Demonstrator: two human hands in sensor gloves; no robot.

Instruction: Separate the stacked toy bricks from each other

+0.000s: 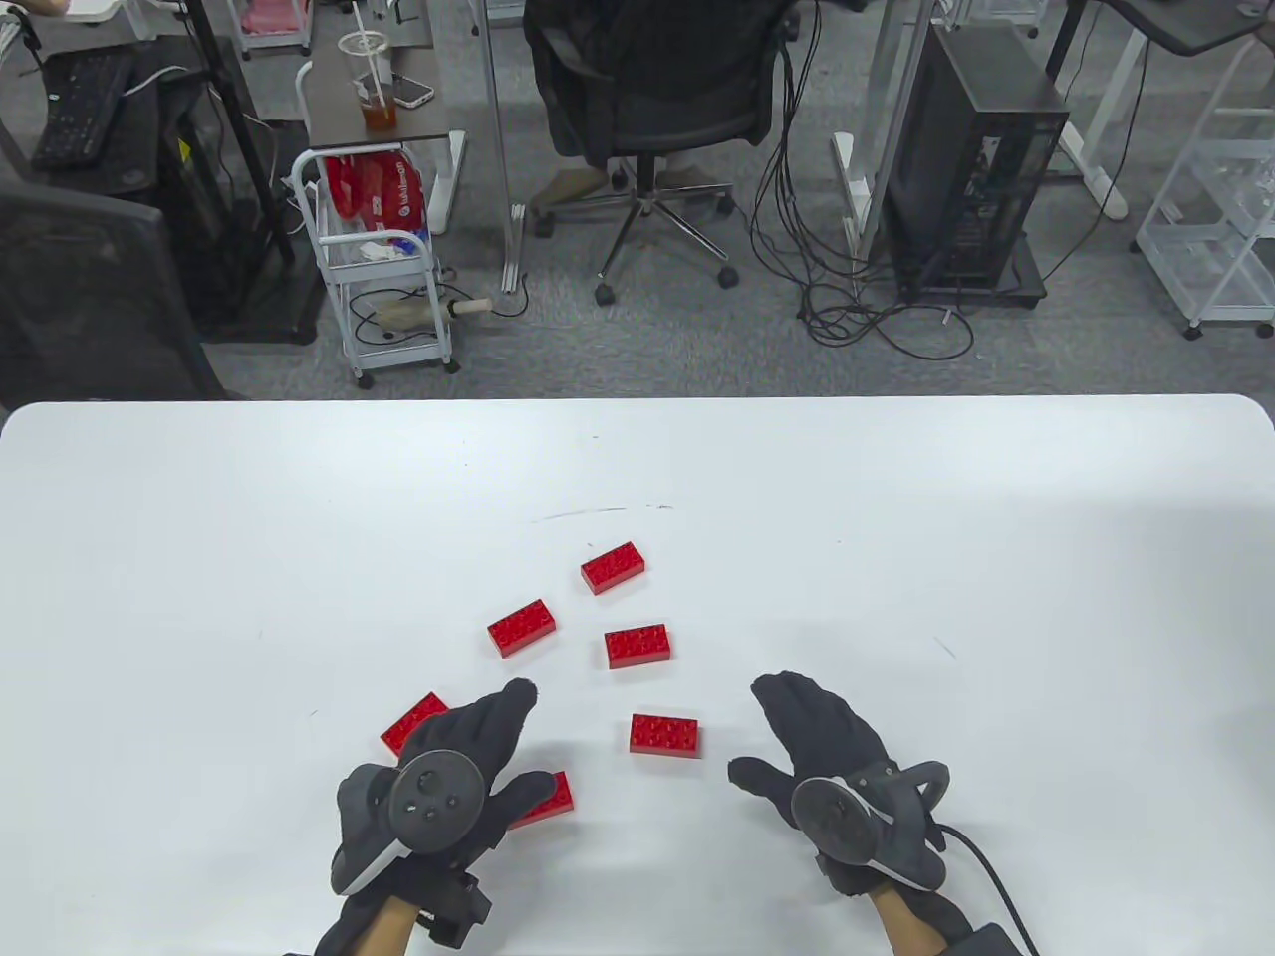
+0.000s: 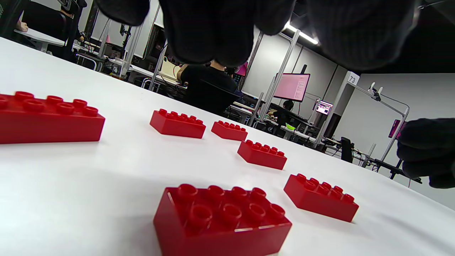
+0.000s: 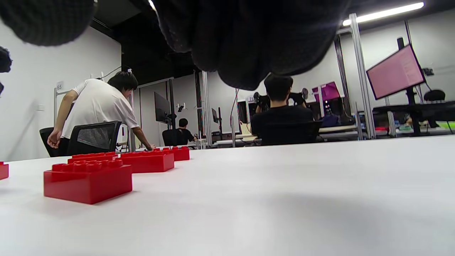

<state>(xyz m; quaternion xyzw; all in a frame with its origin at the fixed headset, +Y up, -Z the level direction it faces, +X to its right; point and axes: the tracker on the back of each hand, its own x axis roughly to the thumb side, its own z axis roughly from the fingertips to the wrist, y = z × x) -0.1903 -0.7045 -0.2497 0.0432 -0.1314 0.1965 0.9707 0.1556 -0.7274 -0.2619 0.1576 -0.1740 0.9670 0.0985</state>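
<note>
Red bricks [image 1: 637, 646] all lie single, apart. L hand [image 1: 453, 772] & R hand [image 1: 832, 762] hover, fingers spread, empty. Risk: L palm nudges brick [image 1: 543, 800] beneath off edge.

Table view looks steeply down; both wrist views skim the tabletop [image 1: 199, 518] (sharing the red bricks [image 2: 262, 154]).

bright overhead light, soft shadows, sharp

Glossy red plastic bricks [image 2: 220, 217] with smooth moulded studs, smooth matt white table [image 1: 896, 518], black knitted cloth gloves on the left hand [image 1: 468, 742] and right hand [image 1: 822, 727], matt dark plastic trackers [image 1: 435, 800]
</note>
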